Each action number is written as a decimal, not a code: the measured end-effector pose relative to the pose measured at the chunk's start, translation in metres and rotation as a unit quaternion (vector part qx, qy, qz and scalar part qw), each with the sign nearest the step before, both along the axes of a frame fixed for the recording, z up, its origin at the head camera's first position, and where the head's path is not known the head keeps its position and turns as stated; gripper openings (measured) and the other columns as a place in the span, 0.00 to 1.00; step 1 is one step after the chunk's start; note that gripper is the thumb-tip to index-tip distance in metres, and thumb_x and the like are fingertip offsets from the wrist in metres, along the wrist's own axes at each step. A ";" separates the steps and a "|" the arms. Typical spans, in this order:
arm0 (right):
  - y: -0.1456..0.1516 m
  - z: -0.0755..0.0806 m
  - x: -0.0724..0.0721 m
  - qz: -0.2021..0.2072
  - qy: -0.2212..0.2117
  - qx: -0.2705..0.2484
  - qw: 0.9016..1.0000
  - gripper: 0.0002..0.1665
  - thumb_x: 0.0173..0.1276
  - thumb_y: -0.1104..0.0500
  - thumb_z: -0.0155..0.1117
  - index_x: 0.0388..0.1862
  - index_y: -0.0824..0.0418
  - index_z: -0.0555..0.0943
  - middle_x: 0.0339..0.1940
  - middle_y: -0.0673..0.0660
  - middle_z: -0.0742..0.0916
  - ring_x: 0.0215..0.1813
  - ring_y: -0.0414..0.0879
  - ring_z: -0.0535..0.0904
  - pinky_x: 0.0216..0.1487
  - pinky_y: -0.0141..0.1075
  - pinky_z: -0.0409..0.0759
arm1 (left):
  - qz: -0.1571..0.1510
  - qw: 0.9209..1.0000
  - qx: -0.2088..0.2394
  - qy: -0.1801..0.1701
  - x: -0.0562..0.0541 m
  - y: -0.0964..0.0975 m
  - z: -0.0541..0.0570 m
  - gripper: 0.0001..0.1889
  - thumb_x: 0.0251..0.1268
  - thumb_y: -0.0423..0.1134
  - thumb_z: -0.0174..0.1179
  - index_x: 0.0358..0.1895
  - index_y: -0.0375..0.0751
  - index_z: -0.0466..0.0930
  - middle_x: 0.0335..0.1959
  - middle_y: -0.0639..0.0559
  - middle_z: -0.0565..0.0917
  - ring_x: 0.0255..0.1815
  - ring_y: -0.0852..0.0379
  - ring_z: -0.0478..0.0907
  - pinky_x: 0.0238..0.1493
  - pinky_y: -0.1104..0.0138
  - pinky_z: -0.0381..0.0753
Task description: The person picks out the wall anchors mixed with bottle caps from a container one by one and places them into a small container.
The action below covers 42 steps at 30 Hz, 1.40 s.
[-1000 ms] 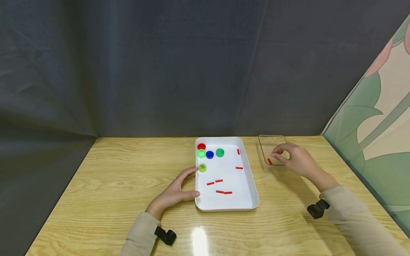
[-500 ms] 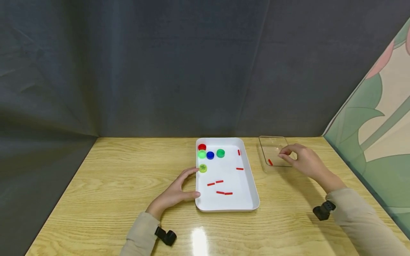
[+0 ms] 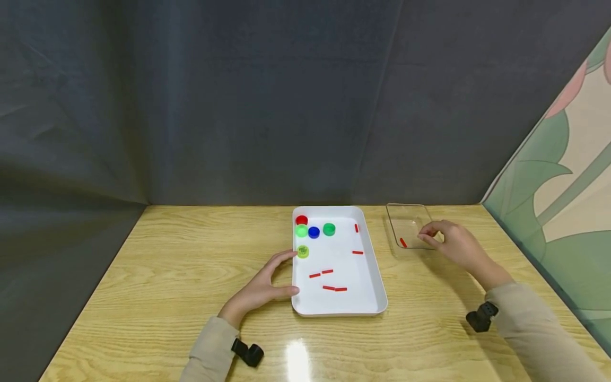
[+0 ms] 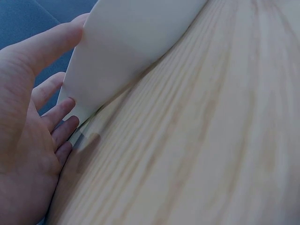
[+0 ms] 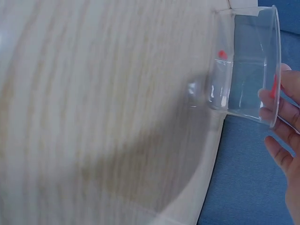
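Note:
My left hand (image 3: 261,285) rests against the left side of a white tray (image 3: 305,305), fingers spread; the left wrist view has its thumb and fingertips at the tray wall (image 4: 122,37). My right hand (image 3: 451,243) is at the near right corner of a clear plastic container (image 3: 406,212). Its thumb and finger pinch a small red stick (image 5: 275,86), seen through the container wall in the right wrist view and hidden from above. Another red stick (image 3: 403,242) lies inside the container.
Inside the tray are several red sticks (image 3: 328,287) and round cap-like pieces: red (image 3: 302,219), light green (image 3: 301,231), blue (image 3: 313,232), green (image 3: 329,229) and patterned yellow-green (image 3: 303,251). A dark curtain (image 3: 267,106) hangs behind the wooden table (image 3: 191,239).
My right hand has moved a little to the right and nearer over the container's near right corner. My left hand keeps its place at the tray.

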State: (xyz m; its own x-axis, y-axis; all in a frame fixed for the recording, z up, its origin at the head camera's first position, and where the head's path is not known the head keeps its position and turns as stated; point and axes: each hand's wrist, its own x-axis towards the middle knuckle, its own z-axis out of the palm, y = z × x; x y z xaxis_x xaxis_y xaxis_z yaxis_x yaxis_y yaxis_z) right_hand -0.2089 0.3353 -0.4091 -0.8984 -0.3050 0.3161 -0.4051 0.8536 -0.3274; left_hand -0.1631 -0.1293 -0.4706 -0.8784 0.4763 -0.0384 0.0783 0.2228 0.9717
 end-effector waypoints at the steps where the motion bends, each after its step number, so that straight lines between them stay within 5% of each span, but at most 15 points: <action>1: 0.000 -0.001 0.000 -0.001 -0.001 -0.001 1.000 0.02 0.65 0.62 0.71 0.36 0.57 0.86 0.31 0.51 0.85 0.34 0.47 0.79 0.32 0.44 0.75 | -0.001 1.000 0.001 0.001 0.000 0.000 0.000 0.41 0.59 0.42 0.72 0.75 0.55 0.62 0.77 0.56 0.56 0.79 0.50 0.45 0.74 0.42 0.46; 16: -0.003 -0.003 0.006 0.000 -0.001 -0.013 1.000 0.03 0.64 0.63 0.71 0.36 0.58 0.86 0.34 0.54 0.86 0.39 0.55 0.82 0.39 0.52 0.78 | -0.004 1.000 0.007 0.001 0.000 0.001 0.000 0.42 0.58 0.41 0.73 0.75 0.55 0.61 0.77 0.56 0.56 0.79 0.51 0.46 0.74 0.43 0.45; 26: -0.015 0.002 0.014 0.007 0.043 -0.029 0.999 0.03 0.63 0.65 0.72 0.35 0.58 0.86 0.36 0.55 0.88 0.40 0.54 0.83 0.40 0.53 0.79 | -0.005 1.000 0.008 0.006 0.000 0.002 0.001 0.42 0.59 0.41 0.73 0.75 0.54 0.61 0.77 0.55 0.56 0.79 0.51 0.45 0.75 0.43 0.45; 42: -0.059 0.008 0.033 0.084 0.105 -0.053 0.990 0.12 0.53 0.69 0.77 0.34 0.55 0.86 0.33 0.47 0.86 0.38 0.44 0.81 0.38 0.42 0.80 | -0.002 1.000 0.009 0.003 0.000 0.000 0.000 0.42 0.58 0.41 0.72 0.76 0.54 0.61 0.77 0.55 0.56 0.79 0.50 0.45 0.74 0.43 0.45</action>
